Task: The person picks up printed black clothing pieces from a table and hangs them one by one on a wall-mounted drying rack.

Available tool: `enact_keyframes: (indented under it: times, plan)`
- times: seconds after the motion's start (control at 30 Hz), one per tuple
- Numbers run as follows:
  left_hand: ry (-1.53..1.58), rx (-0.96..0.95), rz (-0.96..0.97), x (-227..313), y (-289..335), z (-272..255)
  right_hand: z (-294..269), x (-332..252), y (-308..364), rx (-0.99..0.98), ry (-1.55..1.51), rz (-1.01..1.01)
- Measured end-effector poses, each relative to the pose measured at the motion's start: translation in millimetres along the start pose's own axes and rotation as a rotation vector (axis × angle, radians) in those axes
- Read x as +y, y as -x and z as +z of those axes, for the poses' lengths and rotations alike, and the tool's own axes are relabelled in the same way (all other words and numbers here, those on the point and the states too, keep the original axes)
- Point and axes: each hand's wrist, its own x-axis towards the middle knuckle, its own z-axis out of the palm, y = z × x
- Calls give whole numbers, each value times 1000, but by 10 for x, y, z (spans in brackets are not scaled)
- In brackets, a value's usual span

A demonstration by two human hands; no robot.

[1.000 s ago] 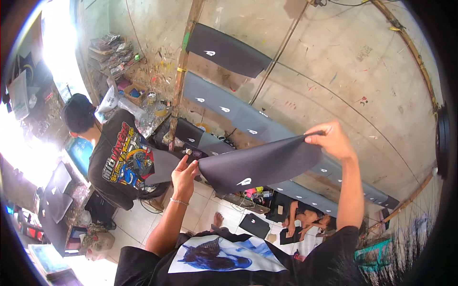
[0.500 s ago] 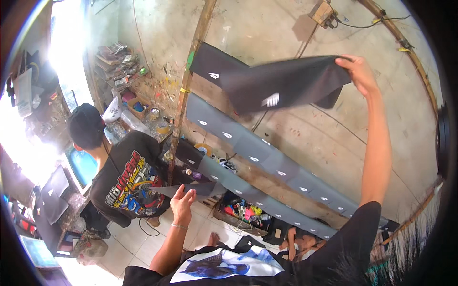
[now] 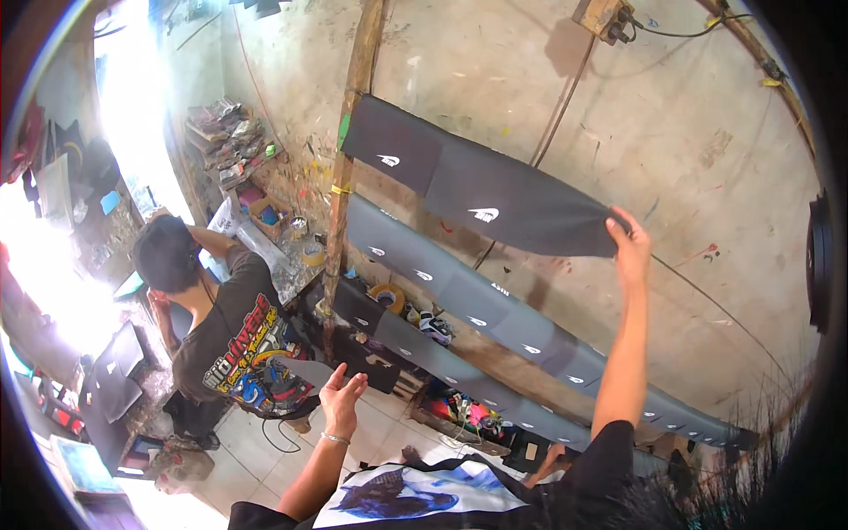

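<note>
My right hand [image 3: 631, 246] is raised against the wall side, thumb and fingers pinching the right end of a dark grey fabric panel [image 3: 517, 194] with a white printed mark. That panel lies along the top hanging line, its left side against another dark panel [image 3: 389, 146] near the wooden pole. Lower left, my left hand [image 3: 338, 408] is palm up with a bracelet on the wrist. A dark piece of fabric [image 3: 303, 369] is held at its fingertips, partly in front of the co-worker's back.
Two lower rows of printed panels [image 3: 481, 309] run off to the right. A wooden pole [image 3: 340, 203] stands at their left end. The co-worker [image 3: 238, 327] in a dark cap is at a cluttered bench. A crate of colourful items [image 3: 459, 420] sits below; a socket box [image 3: 605, 19] is on the wall.
My right hand has come down and left, and the fabric that was folded and swinging now lies flat along the top line. The co-worker has raised an arm toward the head.
</note>
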Motion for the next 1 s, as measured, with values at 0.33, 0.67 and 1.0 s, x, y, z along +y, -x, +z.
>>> enact_keyframes:
  times: [0.33, 0.67, 1.0]
  plan:
    - [-472, 36, 40, -98, 67, 225, 444, 502, 74, 276, -345, -12]
    - [-725, 49, 295, -200, -27, 118, 438, 554, -40, 98, -240, -53]
    - [-1049, -64, 491, 110, -51, 269, 428, 543, 104, 152, -110, -219]
